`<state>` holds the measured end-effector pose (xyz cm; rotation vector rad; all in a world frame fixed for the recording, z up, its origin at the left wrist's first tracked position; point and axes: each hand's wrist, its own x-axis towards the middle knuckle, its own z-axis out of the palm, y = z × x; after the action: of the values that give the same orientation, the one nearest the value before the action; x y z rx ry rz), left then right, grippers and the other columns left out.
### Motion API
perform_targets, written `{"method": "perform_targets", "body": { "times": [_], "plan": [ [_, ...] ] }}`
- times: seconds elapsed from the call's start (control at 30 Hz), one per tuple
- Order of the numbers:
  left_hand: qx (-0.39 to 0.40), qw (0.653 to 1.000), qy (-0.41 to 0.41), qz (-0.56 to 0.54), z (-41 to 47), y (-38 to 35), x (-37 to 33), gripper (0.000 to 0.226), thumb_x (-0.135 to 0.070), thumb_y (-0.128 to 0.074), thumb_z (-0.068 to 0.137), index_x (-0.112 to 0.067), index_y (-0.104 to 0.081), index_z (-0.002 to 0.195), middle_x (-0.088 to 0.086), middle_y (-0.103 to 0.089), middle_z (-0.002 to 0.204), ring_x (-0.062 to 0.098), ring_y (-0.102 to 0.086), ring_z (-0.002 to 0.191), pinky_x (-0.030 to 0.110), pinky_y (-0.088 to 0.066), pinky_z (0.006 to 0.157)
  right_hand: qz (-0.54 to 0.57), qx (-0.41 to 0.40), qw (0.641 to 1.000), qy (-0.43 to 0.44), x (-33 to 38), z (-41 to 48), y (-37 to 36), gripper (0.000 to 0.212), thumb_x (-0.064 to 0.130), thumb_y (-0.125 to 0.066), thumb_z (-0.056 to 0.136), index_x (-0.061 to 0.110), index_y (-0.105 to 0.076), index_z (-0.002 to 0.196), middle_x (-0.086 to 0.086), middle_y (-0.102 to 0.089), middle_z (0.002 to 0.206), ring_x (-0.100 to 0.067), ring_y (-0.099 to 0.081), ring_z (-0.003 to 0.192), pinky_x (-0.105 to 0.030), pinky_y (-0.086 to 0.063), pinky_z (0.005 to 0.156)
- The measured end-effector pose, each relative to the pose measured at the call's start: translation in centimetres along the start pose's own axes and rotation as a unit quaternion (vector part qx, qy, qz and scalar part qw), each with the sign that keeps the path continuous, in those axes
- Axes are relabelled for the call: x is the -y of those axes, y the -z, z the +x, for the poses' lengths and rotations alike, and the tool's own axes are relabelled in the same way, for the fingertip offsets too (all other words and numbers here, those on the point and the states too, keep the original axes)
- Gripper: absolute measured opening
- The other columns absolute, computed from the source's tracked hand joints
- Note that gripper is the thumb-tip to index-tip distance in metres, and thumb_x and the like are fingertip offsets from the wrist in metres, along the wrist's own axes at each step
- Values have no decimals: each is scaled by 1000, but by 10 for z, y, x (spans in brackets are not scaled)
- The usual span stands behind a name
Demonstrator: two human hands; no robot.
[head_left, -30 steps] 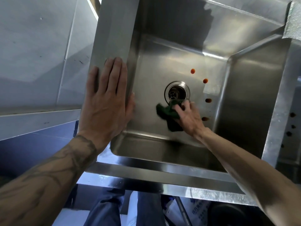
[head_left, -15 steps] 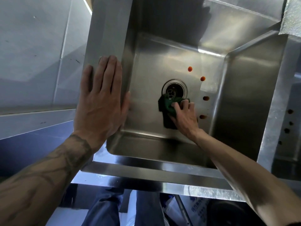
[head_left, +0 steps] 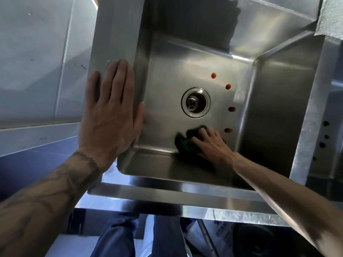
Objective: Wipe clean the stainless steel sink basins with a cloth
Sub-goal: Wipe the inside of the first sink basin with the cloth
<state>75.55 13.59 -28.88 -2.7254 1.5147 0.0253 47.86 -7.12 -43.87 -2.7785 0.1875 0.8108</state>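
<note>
Cloth (head_left: 184,142) blurred, partly hidden under right hand (head_left: 211,145). It is pressed to sink basin (head_left: 167,86) floor, between drain (head_left: 195,102) and near wall, by loosely spread fingers (head_left: 208,133). Left hand (head_left: 109,115) laid flat on rim, fingers together.

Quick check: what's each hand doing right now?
Left hand: open, flat on the sink rim.
Right hand: open, fingers spread, pressing the green cloth onto the basin floor.
</note>
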Motion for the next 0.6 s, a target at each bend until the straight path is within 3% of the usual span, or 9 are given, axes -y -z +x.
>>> {"method": "perform_targets", "body": {
  "times": [0.07, 0.2, 0.27, 0.4, 0.47, 0.6],
  "plan": [
    [4, 1000, -1, -2, 0, 0, 0, 72, -44, -27, 113, 1, -9, 167, 22, -16, 174, 38, -14, 163, 56, -11, 131, 14, 0, 1000, 21, -14, -4, 1, 55, 44, -66, 87, 31, -43, 135, -10, -38, 131, -31, -41, 112, -48, -46, 97],
    [1, 1000, 0, -3, 1, 0, 0, 72, -44, -29, 112, 1, -12, 166, 23, -17, 173, 38, -15, 162, 57, -11, 131, 98, -58, 976, -187, -31, 28, 20, 51, 44, -63, 92, 23, -45, 134, -15, -36, 127, -30, -35, 107, -43, -43, 92],
    [-1, 1000, 0, -5, 1, 0, 0, 72, -44, -29, 112, 1, -13, 166, 23, -18, 173, 38, -16, 162, 57, -11, 131, 89, -68, 969, -221, -24, 30, 17, 54, 45, -64, 91, 23, -42, 135, -15, -34, 129, -31, -34, 107, -40, -42, 88],
    [-2, 1000, 0, -7, 0, 1, -1, 72, -43, -29, 112, 1, -13, 166, 23, -18, 173, 38, -16, 162, 57, -12, 131, 30, -7, 999, -18, -2, -7, 0, 54, 44, -66, 88, 27, -41, 133, -14, -38, 131, -34, -41, 110, -50, -46, 93],
    [-2, 1000, 1, -7, 0, 1, 0, 72, -43, -29, 112, 1, -13, 166, 23, -18, 173, 38, -16, 162, 57, -12, 131, 24, -5, 1000, 9, -12, -6, 2, 53, 43, -66, 88, 29, -43, 133, -12, -40, 130, -31, -42, 110, -49, -47, 93],
    [-9, 1000, 3, -3, 1, 1, -1, 70, -42, -30, 112, 2, -15, 166, 23, -20, 173, 38, -18, 162, 57, -13, 131, 106, -73, 971, -203, -28, 33, 23, 50, 46, -61, 94, 25, -43, 135, -14, -36, 127, -31, -35, 109, -36, -36, 90]
  ]
}}
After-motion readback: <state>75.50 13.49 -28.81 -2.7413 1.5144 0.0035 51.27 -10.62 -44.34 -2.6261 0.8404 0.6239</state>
